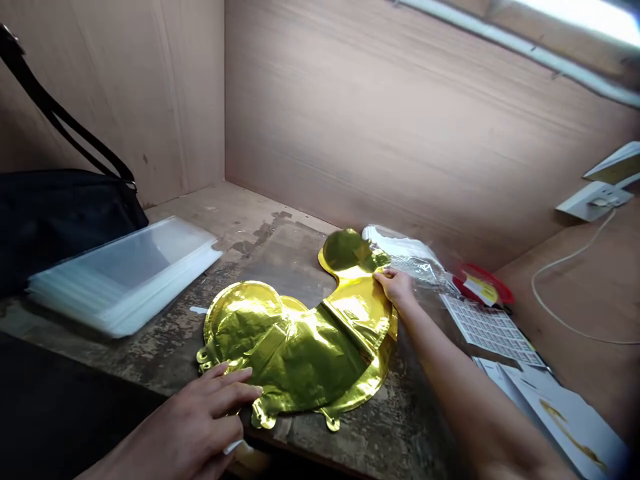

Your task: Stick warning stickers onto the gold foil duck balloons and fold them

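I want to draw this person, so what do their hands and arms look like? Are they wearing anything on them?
The left hand and right hand are both bare, with no gloves. The right forearm has no sleeve, watch or bracelet on the part you can see. Some fingers are hidden, so I can't rule out rings.

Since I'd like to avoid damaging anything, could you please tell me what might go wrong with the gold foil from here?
The gold foil could crease or tear where the right hand pinches its narrow neck; it already shows wrinkles and a fold across it.
Its lower tabs lie close to the table's front edge, so a pull that way might slide it over, or the left hand beside them might catch one.
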Tool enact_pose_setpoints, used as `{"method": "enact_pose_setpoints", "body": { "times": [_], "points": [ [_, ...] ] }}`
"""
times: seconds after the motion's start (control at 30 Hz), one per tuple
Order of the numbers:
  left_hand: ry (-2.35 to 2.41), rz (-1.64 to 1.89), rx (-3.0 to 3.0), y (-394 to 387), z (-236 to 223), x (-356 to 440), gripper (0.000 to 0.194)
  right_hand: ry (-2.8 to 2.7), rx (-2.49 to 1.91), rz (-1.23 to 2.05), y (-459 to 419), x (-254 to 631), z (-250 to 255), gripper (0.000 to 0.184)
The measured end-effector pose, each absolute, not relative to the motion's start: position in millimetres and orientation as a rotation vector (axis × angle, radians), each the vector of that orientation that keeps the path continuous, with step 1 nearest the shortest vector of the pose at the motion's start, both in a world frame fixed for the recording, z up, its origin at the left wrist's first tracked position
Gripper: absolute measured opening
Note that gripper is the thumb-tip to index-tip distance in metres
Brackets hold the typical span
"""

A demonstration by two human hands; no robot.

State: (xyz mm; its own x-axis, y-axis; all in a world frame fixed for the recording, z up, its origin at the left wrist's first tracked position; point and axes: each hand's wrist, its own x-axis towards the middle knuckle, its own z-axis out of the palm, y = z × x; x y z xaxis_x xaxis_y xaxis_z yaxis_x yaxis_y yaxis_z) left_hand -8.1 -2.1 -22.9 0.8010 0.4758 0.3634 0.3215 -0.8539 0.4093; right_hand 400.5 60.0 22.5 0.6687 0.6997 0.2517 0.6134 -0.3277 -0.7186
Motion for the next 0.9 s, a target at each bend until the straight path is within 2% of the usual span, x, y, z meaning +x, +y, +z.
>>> {"method": "enact_pose_setpoints", "body": {
  "times": [0.17,0.3,0.37,0.43,0.5,0.6,0.7,0.77,0.83,0.9],
  "points": [
    [0.481,0.522,2.633,8.4,-18.7,-15.7,0.023,-0.998,-2.158,0.002,47.2,401.1,27.4,0.029],
    [0.610,0.476,2.269,-3.7,4.3,-25.4,0.019,-1.158,-2.076,-0.020,9.9,337.6,47.4,0.026],
    [0.776,0.545,1.945,-16.5,17.3,-23.9,0.020,-1.396,-1.966,0.215,-22.4,290.3,57.0,0.029],
    [0.916,0.564,1.632,-28.2,24.8,-17.8,0.026,-1.781,-1.736,0.646,-56.3,246.2,63.6,0.033],
    [0.942,0.549,1.375,-37.3,24.3,-10.7,0.032,-1.928,-1.629,0.771,-81.9,215.2,64.1,0.035],
    [0.904,0.537,1.122,-46.8,14.4,-5.8,0.032,-1.911,-1.703,1.028,-94.4,200.3,54.2,0.020],
    [0.922,0.591,1.009,-52.0,8.2,-7.8,0.025,-1.725,-1.770,1.360,-87.8,210.9,44.9,0.033],
    [0.974,0.614,1.006,-53.4,9.7,-9.2,0.025,-1.727,-1.754,1.446,-83.7,220.8,44.2,0.035],
    [1.022,0.616,1.026,-54.1,13.3,-8.9,0.027,-1.917,-1.774,1.266,-83.1,226.6,47.7,0.029],
    [1.043,0.611,1.020,-54.8,15.8,-6.9,0.029,-2.117,-1.789,0.750,-85.4,225.1,53.4,0.017]
  ]
}}
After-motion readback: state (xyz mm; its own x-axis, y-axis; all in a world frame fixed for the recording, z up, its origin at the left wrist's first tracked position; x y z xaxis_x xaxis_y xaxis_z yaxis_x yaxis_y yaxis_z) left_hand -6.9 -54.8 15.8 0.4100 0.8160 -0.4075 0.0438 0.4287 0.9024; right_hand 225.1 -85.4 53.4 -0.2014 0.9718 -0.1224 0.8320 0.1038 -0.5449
